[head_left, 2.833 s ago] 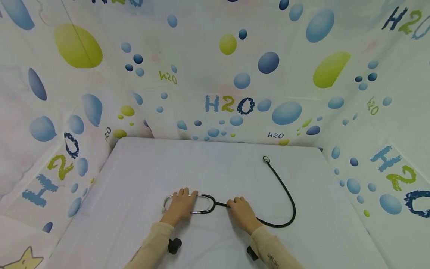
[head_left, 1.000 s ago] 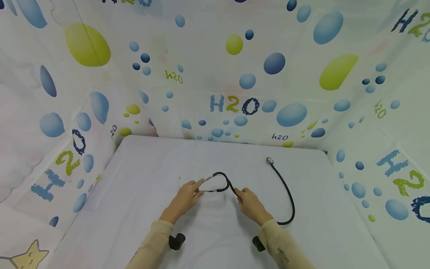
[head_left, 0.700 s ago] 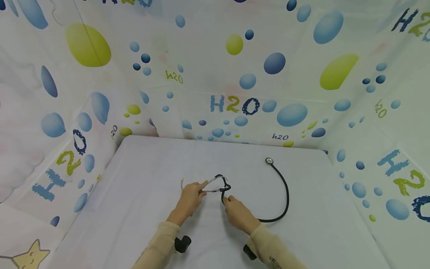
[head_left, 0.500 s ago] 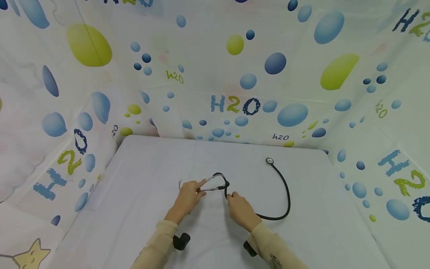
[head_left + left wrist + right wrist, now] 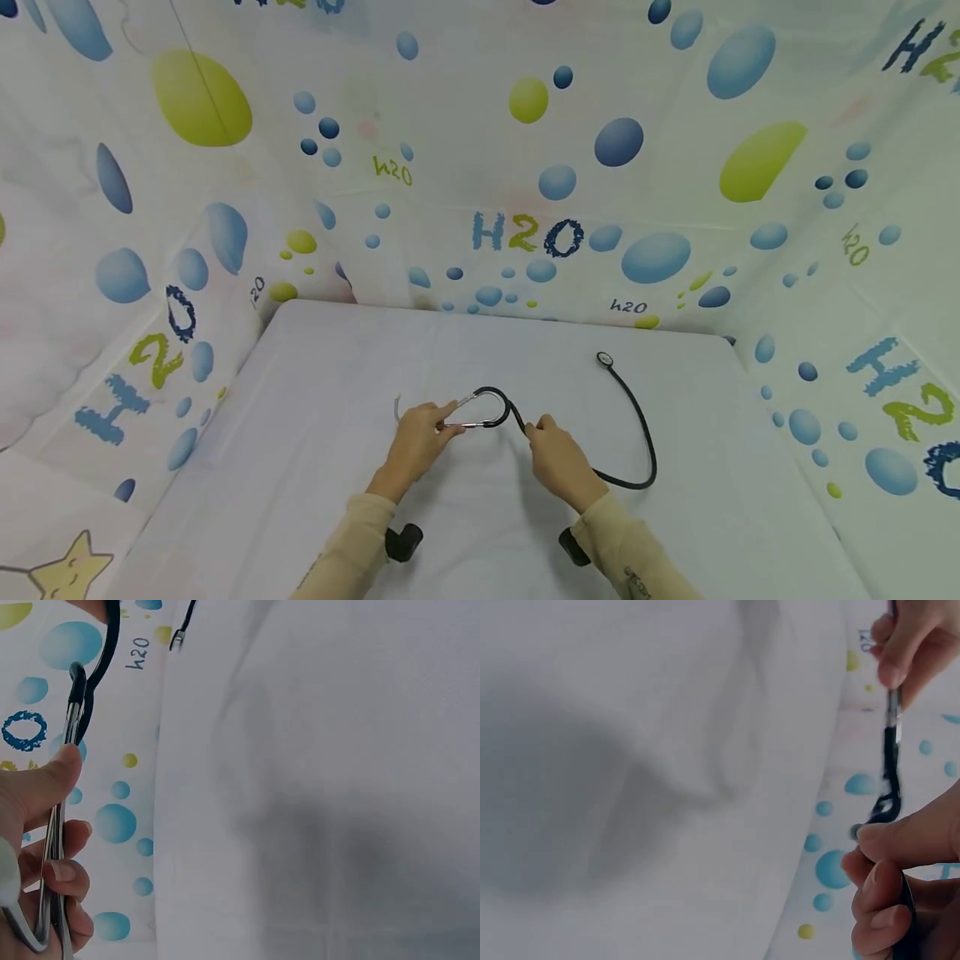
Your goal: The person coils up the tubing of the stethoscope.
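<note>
A stethoscope (image 5: 506,414) with black tubing and metal ear tubes is held up off the white table between both hands. My left hand (image 5: 417,437) grips the metal ear tubes; in the left wrist view the thumb and fingers (image 5: 64,874) curl round them. Just past the fork, my right hand (image 5: 558,458) pinches the black tube, which runs through the curled fingers (image 5: 881,907) in the right wrist view. From there the tubing loops right over the table, ending at the round chest piece (image 5: 604,359) near the back. One ear tip shows beyond the left hand.
The white-covered table (image 5: 360,350) is ringed at back and sides by a cloth backdrop (image 5: 450,125) printed with blue and green drops. Black wrist cameras (image 5: 403,542) sit under both forearms.
The stethoscope's ear tubes and fork have been lifted off the table. The right hand moved left with the tube, bending it near the fork, then back right, straightening it. The chest piece stays put.
</note>
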{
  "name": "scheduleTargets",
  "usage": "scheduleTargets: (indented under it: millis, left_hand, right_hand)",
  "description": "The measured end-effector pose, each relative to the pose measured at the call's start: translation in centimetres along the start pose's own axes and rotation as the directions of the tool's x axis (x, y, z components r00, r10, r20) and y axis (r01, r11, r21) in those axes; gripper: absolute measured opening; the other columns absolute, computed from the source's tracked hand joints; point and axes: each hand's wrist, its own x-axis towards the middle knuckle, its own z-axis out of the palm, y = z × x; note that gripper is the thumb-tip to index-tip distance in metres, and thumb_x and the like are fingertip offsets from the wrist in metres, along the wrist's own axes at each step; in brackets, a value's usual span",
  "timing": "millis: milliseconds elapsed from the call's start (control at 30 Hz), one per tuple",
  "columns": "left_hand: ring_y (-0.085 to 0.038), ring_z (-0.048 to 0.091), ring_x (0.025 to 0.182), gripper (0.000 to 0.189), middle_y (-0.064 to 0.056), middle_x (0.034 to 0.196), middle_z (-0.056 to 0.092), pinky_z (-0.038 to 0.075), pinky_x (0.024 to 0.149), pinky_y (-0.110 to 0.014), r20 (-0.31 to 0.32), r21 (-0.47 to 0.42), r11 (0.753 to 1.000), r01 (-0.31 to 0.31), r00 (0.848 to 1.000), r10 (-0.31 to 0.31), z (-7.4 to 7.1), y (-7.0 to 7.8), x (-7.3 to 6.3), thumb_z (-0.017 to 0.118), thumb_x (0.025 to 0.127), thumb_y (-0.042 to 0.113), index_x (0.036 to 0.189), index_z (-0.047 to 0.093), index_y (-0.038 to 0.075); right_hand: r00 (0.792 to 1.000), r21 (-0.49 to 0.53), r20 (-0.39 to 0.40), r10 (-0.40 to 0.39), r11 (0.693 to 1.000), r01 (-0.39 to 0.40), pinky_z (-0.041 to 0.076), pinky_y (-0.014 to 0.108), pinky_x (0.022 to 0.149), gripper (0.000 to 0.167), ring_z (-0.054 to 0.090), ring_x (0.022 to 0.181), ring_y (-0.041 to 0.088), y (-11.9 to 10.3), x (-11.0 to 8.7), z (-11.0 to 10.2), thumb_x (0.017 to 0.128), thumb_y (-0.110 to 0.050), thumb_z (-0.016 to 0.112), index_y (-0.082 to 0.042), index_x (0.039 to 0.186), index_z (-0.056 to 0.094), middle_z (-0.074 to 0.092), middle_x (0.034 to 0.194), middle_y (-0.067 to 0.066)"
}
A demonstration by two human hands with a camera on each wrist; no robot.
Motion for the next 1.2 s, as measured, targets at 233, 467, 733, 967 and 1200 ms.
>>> scheduleTargets:
  millis: [233,467,733,967,1200]
  left_hand:
    - [-0.015,0.056,0.057,0.037,-0.004,0.064,0.061,0.040,0.058,-0.027,-0.082,0.020,0.998,-0.055,0.995,0.056,1.1,0.6,-0.1,0.082,0.067,0.012,0.101,0.072,-0.001]
    - [-0.015,0.061,0.061,0.037,-0.006,0.072,0.066,0.029,0.060,-0.029,-0.054,0.099,0.987,-0.125,0.990,0.131,1.2,1.4,-0.5,0.082,0.067,0.016,0.100,0.073,0.001]
    - [-0.014,0.061,0.060,0.039,-0.005,0.071,0.066,0.030,0.060,-0.028,-0.017,0.091,0.983,-0.158,0.987,0.161,0.8,1.5,-0.8,0.082,0.065,0.016,0.100,0.073,0.002]
    - [-0.010,0.058,0.061,0.032,0.000,0.067,0.063,0.025,0.060,-0.025,0.063,0.177,0.949,-0.260,0.965,0.253,1.0,1.9,-0.9,0.082,0.065,0.023,0.093,0.076,0.008]
    - [-0.010,0.056,0.058,0.035,-0.001,0.072,0.067,0.027,0.060,-0.024,0.063,0.127,0.928,-0.351,0.936,0.345,0.6,1.8,-1.1,0.082,0.066,0.022,0.097,0.075,0.006]
  right_hand:
    - [0.991,-0.027,0.031,-0.134,0.991,0.135,0.050,0.028,0.057,0.006,0.063,0.068,0.023,-2.1,0.1,-1.0,0.080,0.001,0.070,0.004,0.085,0.067,0.061,0.078,0.013]
    - [0.941,-0.039,0.202,-0.272,0.958,0.285,0.051,0.027,0.067,0.014,0.064,0.079,0.021,-3.5,1.3,-2.4,0.080,0.001,0.071,0.000,0.094,0.066,0.066,0.085,0.009]
    - [0.906,0.112,0.349,-0.240,0.970,0.214,0.049,0.023,0.065,0.016,0.063,0.077,0.017,-3.4,3.2,-4.5,0.082,0.001,0.069,-0.003,0.097,0.062,0.067,0.089,0.007]
    - [0.896,0.305,0.210,-0.391,0.897,0.319,0.046,0.019,0.061,0.009,0.060,0.068,0.008,-2.1,5.9,-4.2,0.079,-0.008,0.075,-0.005,0.085,0.069,0.068,0.079,0.003]
    - [0.867,0.526,0.212,-0.451,0.800,0.288,0.050,0.025,0.076,0.011,0.063,0.087,0.015,0.6,7.0,-3.6,0.085,-0.005,0.068,-0.004,0.096,0.070,0.067,0.094,0.005]
